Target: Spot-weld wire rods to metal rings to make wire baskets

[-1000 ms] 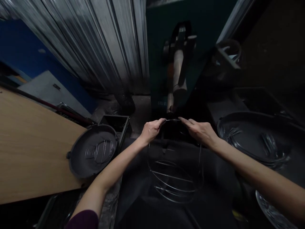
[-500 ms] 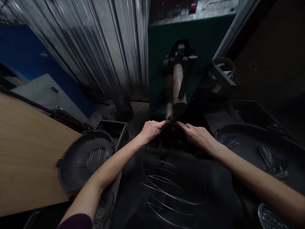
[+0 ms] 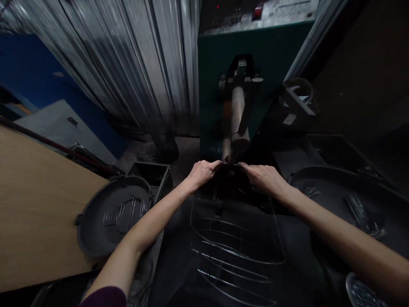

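A thin metal wire frame [image 3: 241, 257] with several curved bars hangs before me, its lower part over a dark surface. Its top wire runs between my two hands, just under the tips of a machine's electrode-like rods [image 3: 226, 147]. My left hand [image 3: 203, 173] pinches the wire on the left, close beside the rod tip. On the right, my right hand [image 3: 263, 177] pinches the same wire with its fingers closed. Shadow hides the exact contact between wire and rods.
The green machine [image 3: 271, 55] with a thick metal cylinder [image 3: 238, 115] stands ahead. A round grey tray [image 3: 96, 230] holding wire pieces is at left, beside a dark crate [image 3: 164, 170]. Another large tray [image 3: 332, 187] with wire bundles lies right; a container [image 3: 354, 285] sits lower right.
The wire frame's lower part has shifted slightly right and looks sharper. My right hand has moved a little, while both hands stay at the rod tips.
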Available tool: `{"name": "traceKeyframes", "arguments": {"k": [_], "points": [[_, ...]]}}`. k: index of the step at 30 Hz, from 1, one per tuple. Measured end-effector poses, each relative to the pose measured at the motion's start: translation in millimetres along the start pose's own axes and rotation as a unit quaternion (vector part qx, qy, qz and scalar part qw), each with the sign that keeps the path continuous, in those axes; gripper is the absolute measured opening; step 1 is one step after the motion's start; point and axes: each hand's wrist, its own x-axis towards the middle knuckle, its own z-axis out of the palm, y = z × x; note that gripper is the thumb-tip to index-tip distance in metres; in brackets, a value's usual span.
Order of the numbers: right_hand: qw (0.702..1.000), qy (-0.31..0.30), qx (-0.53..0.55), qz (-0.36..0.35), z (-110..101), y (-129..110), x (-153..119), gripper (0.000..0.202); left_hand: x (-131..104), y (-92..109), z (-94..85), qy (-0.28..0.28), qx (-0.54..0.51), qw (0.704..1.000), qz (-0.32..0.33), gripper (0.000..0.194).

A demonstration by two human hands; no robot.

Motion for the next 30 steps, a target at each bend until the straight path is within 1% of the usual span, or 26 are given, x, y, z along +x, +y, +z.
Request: {"name": "traceKeyframes", "arguments": {"k": [5, 11, 16, 22, 27, 30], "points": [[1.000, -0.002, 0.029, -0.008, 1, 3, 1, 0.043, 2, 1, -5.8, -0.013, -0.008, 1.000, 0.000, 0.037], [0.997, -0.008, 0.079, -0.007, 4, 8, 6, 0.034, 6, 3, -13.4, -0.044, -0.024, 0.999, -0.001, 0.036], [0.991, 0.018, 0.132, 0.014, 10, 10, 7, 0.032, 6, 4, -20.0, -0.052, -0.066, 0.996, 0.025, 0.036], [0.987, 0.036, 0.153, 0.018, 13, 13, 4, 0.031, 8, 7, -17.4, -0.046, -0.064, 0.997, 0.024, 0.037], [0.983, 0.044, 0.177, 0.025, 21, 15, 5, 0.033, 9, 5, -16.3, -0.054, -0.094, 0.994, 0.021, 0.035], [0.982, 0.053, 0.179, 0.029, 18, 14, 4, 0.034, 6, 3, -17.8, -0.058, -0.099, 0.993, 0.018, 0.034]]}}
